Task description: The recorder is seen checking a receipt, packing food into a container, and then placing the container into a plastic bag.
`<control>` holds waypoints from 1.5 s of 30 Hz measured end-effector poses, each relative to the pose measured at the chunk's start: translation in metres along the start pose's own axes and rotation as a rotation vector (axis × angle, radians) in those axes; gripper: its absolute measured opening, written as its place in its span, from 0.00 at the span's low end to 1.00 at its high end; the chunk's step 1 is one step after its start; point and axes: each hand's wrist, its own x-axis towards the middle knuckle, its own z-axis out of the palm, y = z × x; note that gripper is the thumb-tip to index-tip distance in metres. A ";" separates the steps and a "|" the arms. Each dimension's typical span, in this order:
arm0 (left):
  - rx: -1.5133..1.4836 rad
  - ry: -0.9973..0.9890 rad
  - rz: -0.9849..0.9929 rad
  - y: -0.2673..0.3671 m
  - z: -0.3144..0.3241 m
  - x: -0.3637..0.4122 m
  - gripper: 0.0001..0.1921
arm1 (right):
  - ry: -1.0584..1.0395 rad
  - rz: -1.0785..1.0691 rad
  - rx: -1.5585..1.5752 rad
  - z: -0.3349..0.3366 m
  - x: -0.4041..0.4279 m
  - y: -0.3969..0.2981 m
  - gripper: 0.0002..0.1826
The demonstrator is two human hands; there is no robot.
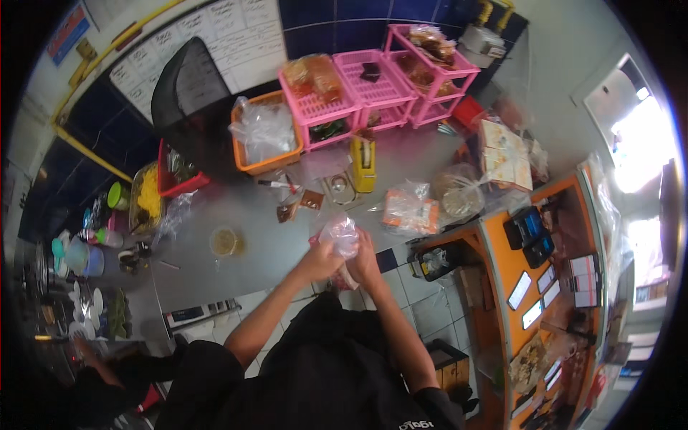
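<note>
Both of my hands hold a clear plastic bag over the front edge of the steel counter. My left hand grips its left side and my right hand its right side, the two nearly meeting below it. Something reddish shows under the hands, partly hidden. Left of them a small round clear cup with yellowish contents stands on the counter. Small brown sachets lie just beyond the bag, near a marker pen. A yellow tape dispenser stands behind, beside a small steel tray.
Pink plastic racks and an orange basket of plastic bags line the back. An orange-and-white package in plastic lies to the right. An orange shelf unit holds phones. A co-worker's arm reaches in at lower left.
</note>
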 end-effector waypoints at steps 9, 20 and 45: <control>0.510 -0.017 0.163 -0.046 -0.044 0.015 0.55 | -0.274 -0.115 0.290 0.030 0.051 -0.005 0.37; 0.549 -0.102 0.050 -0.052 -0.035 0.013 0.62 | -0.062 0.271 -0.060 -0.021 -0.017 0.000 0.35; 0.622 0.138 0.519 -0.064 0.012 0.045 0.15 | -0.065 0.128 -0.212 0.028 0.010 0.019 0.44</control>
